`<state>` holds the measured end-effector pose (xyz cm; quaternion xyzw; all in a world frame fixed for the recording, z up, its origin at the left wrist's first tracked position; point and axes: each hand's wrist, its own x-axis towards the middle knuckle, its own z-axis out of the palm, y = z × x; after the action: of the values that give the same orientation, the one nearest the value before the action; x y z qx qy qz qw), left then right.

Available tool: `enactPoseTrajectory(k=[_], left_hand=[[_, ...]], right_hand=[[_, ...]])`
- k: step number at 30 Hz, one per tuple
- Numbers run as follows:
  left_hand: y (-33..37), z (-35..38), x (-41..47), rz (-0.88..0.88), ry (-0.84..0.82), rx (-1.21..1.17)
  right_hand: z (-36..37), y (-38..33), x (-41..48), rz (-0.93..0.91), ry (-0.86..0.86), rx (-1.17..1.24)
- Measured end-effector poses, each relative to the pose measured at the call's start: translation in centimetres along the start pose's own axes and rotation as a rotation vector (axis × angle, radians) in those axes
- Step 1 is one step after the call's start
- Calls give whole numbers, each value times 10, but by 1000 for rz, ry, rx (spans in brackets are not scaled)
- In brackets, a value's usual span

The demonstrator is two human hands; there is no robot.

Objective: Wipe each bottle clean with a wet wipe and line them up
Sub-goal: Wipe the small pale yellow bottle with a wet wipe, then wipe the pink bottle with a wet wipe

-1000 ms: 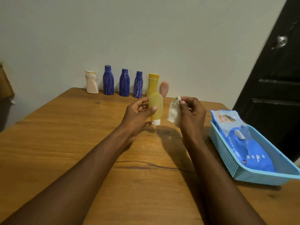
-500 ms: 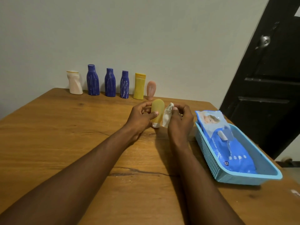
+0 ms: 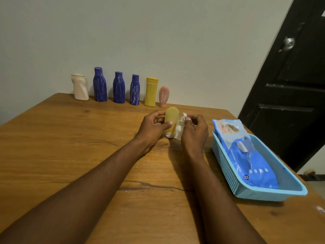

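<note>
We see the left hand point(image 3: 154, 125) gripping a small yellow tube bottle point(image 3: 171, 118) (thumb across its front, fingers curled behind), cap end down, low over the table point(image 3: 70, 147) and not far from its far edge. Whether the cap touches the wood we cannot tell. The right hand point(image 3: 194, 131) pinches a crumpled white wet wipe point(image 3: 179, 127) between thumb and fingers and holds it against the bottle's right side.

Along the far edge, by the wall, six bottles stand upright in a row: a white bottle point(image 3: 80, 88) at the left end, then a tall blue bottle point(image 3: 100, 85), a middle blue bottle point(image 3: 119, 88), a small blue bottle point(image 3: 135, 90), a yellow flip-top bottle point(image 3: 151, 92) and a pink tube point(image 3: 164, 95) at the right end — just behind the hands.

Near the right edge sits a light blue basket point(image 3: 226, 166) holding a blue pack of wipes point(image 3: 255, 166), its clear flap lifted.
</note>
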<state>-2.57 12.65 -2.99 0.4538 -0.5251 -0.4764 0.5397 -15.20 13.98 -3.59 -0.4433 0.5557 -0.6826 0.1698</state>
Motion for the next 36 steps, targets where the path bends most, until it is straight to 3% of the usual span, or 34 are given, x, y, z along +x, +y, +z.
enactPoseTrajectory(k=[26,32,36], left_hand=[[3,-9,-5,-47,51,3],[17,-21,11,32,122,35],[36,-24,41,131,93,180]], right_hand=[[-2,-13,-6,14,23,32],[-5,-25,-14,-59,57,90],[-6,-29,-15,-64,62,89]])
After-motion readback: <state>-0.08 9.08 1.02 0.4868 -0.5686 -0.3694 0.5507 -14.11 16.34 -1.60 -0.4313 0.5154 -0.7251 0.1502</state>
